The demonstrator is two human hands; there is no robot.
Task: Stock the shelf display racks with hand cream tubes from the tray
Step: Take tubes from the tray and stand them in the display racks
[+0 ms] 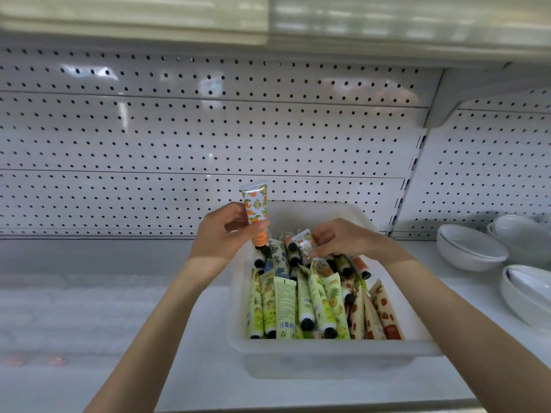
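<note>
Head view: the left hand [226, 234] holds an orange-print tube [255, 211] upright, cap end down. Thumb and fingers curl round its lower half, and the crimped end stands clear above the grip. Just to the right of that grip and a little lower, the right hand [343, 237] reaches into the tray [328, 351]. Its fingertips pinch a second orange-print tube [303, 242] lying among the pile. Below both grips, green pineapple tubes [298, 305] pack the tray's near part. White bowls [471, 251] sit well off beyond the right hand.

This looks like the picking step, gathering matching tubes. No display rack is in view. The next move likely calls for lifting the second tube free without dragging its neighbours, then carrying both to a rack.
</note>
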